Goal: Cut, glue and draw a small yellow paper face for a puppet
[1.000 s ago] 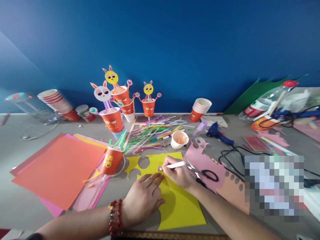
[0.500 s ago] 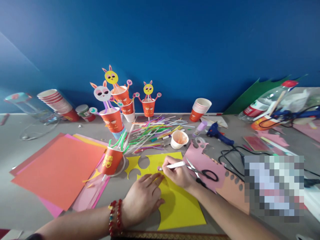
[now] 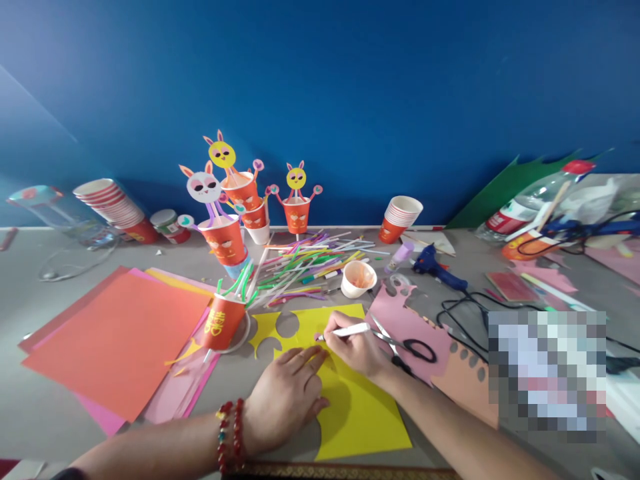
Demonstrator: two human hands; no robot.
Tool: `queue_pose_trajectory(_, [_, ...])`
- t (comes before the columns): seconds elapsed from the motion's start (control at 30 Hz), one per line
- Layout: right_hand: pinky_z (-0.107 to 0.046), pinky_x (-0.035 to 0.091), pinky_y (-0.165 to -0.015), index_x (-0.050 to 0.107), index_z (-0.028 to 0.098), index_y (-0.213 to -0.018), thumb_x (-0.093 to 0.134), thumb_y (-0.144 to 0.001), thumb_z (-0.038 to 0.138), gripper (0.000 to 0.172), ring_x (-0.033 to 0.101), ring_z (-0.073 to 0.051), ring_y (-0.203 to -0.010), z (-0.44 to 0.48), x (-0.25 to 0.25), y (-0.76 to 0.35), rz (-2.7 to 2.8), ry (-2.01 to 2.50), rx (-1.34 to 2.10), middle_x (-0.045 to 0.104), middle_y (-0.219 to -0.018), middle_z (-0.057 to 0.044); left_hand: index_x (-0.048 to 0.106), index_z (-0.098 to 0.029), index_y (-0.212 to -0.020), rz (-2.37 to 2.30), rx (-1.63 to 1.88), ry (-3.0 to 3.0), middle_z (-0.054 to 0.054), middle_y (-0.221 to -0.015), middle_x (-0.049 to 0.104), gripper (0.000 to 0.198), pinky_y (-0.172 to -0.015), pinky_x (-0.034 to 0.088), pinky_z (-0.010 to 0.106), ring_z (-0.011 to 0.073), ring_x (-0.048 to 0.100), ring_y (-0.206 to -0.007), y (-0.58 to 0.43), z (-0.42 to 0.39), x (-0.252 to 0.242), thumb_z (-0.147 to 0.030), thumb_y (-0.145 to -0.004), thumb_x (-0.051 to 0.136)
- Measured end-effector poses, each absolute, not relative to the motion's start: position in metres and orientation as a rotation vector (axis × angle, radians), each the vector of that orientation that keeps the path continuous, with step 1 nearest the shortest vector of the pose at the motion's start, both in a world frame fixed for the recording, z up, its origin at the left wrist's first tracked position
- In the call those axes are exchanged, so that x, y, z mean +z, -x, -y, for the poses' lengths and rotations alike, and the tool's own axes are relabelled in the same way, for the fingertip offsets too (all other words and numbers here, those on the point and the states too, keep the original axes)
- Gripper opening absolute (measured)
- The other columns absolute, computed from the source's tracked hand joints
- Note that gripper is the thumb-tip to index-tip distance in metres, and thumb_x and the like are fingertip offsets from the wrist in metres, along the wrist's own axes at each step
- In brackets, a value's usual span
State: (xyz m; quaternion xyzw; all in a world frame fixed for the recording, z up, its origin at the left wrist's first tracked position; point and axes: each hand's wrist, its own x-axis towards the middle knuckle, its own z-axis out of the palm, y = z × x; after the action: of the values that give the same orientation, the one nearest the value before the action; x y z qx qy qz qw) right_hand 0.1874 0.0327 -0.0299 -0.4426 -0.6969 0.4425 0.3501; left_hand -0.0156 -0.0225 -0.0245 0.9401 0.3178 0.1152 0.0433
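Flat on a yellow paper sheet [image 3: 370, 413] with round cut-outs lies my left hand [image 3: 287, 397], its fingers stretched out. My right hand [image 3: 355, 350] grips a white marker [image 3: 350, 330], whose dark tip meets the sheet just above my left fingertips. A small purplish spot shows by the tip; what it is I cannot make out. Scissors [image 3: 413, 350] with black handles rest on pink paper [image 3: 430, 333] right of my right hand. To the left of the yellow sheet stands a red paper cup [image 3: 225, 323] holding green pipe cleaners [image 3: 245, 283].
Rabbit-faced red cups [image 3: 225, 243] stand at the back left. Drinking straws [image 3: 305, 263] lie scattered behind the sheet, beside a small white cup [image 3: 359, 280]. A blue glue gun [image 3: 437, 267] and its black cord occupy the right. Orange paper [image 3: 120, 340] covers the left.
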Motion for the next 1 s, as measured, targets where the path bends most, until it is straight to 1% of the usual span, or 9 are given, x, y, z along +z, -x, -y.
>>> queue_pose_trajectory(0.1, [-0.024, 0.052, -0.063, 0.055, 0.024, -0.076, 0.055, -0.09, 0.019, 0.015, 0.073, -0.019, -0.077, -0.0323, -0.0313, -0.1869, 1.808, 1.157, 1.116, 0.074, -0.079, 0.0, 0.066, -0.016, -0.092, -0.965, 0.364, -2.883, 0.01, -0.132, 0.066, 0.025, -0.102, 0.048, 0.04, 0.0267, 0.057, -0.128, 0.0155, 0.0221, -0.0232, -0.041, -0.093, 0.065])
queue_pose_trajectory(0.27, [-0.025, 0.052, -0.06, 0.053, 0.024, -0.072, 0.058, -0.09, 0.023, 0.018, 0.071, -0.019, -0.07, -0.033, -0.0307, -0.1864, 1.778, 1.187, 1.078, 0.073, -0.074, 0.001, 0.067, -0.016, -0.092, -0.964, 0.328, -2.888, 0.011, -0.133, 0.066, 0.024, -0.102, 0.048, 0.04, 0.0268, 0.057, -0.129, 0.0157, 0.0218, -0.021, -0.039, -0.094, 0.063])
queue_pose_trajectory(0.47, [-0.025, 0.052, -0.061, 0.055, 0.024, -0.074, 0.057, -0.09, 0.022, 0.016, 0.073, -0.02, -0.074, -0.033, -0.0289, -0.1865, 1.799, 1.166, 1.101, 0.074, -0.078, 0.0, 0.068, -0.016, -0.091, -0.97, 0.336, -2.893, 0.011, -0.132, 0.066, 0.025, -0.101, 0.049, 0.04, 0.0268, 0.058, -0.127, 0.0146, 0.0216, -0.0197, -0.041, -0.094, 0.062])
queue_pose_trajectory(0.7, [-0.025, 0.05, -0.057, 0.053, 0.024, -0.072, 0.057, -0.09, 0.024, 0.018, 0.07, -0.019, -0.067, -0.0331, -0.0311, -0.1871, 1.776, 1.184, 1.051, 0.071, -0.07, 0.001, 0.067, -0.016, -0.09, -0.97, 0.355, -2.885, 0.011, -0.132, 0.066, 0.024, -0.101, 0.049, 0.04, 0.0267, 0.059, -0.127, 0.0152, 0.0222, -0.02, -0.039, -0.094, 0.064])
queue_pose_trajectory(1.0, [-0.025, 0.051, -0.059, 0.054, 0.024, -0.074, 0.055, -0.091, 0.022, 0.017, 0.069, -0.018, -0.066, -0.0331, -0.0328, -0.1869, 1.825, 1.198, 1.012, 0.071, -0.071, 0.001, 0.067, -0.016, -0.091, -0.964, 0.361, -2.88, 0.01, -0.131, 0.067, 0.025, -0.103, 0.048, 0.04, 0.0269, 0.057, -0.129, 0.0156, 0.0221, -0.0242, -0.041, -0.094, 0.064])
